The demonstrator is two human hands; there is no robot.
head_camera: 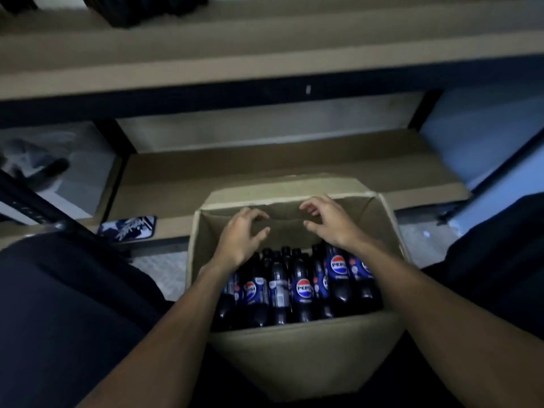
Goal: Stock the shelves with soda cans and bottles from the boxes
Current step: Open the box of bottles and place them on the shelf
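Note:
An open cardboard box stands on the floor in front of me, holding several dark Pepsi bottles with blue labels, packed upright in its near half. My left hand hovers over the box's far half with fingers spread and loosely curled, holding nothing. My right hand hovers beside it in the same way, also holding nothing. Both hands are above the bottle caps and apart from them. The low shelf board lies bare just behind the box.
An upper shelf crosses the top, with dark items at its far left. A flat blue printed item lies on the low shelf's front edge at the left. My dark-clothed knees flank the box. A black upright slants at left.

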